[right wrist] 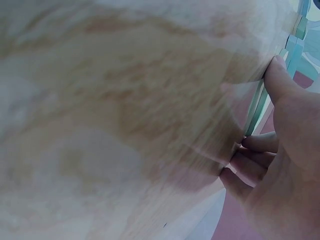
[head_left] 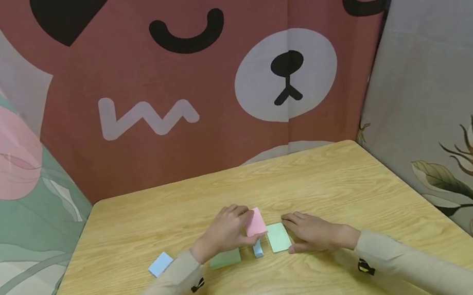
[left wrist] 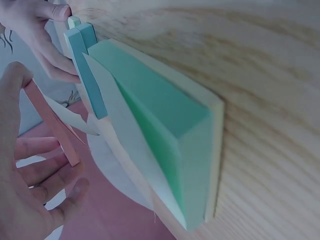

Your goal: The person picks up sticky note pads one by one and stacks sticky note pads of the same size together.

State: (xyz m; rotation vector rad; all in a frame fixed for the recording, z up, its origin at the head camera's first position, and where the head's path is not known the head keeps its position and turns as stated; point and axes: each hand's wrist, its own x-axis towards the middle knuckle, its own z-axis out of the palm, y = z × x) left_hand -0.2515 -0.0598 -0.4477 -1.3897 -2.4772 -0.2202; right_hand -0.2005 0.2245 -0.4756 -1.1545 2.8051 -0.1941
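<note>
In the head view my left hand (head_left: 226, 227) grips a pink sticky note pad (head_left: 255, 222) between thumb and fingers, raised over the table. Loose sheets curl off that pad (left wrist: 52, 122) in the left wrist view. My right hand (head_left: 318, 232) holds the edges of a light green sticky note pad (head_left: 278, 237), thumb at the near corner, fingertips at the far one. Beneath the pink pad is a narrow blue pad (head_left: 258, 249), partly covered. Left of it lies a green pad (head_left: 225, 260), partly behind the left hand; its upper sheets lift in the left wrist view.
A light blue pad (head_left: 160, 264) lies apart, left of the left forearm. The wooden table (head_left: 171, 205) meets a printed bear curtain (head_left: 217, 145) at its far edge. Patterned cloth (head_left: 455, 79) hangs at the sides.
</note>
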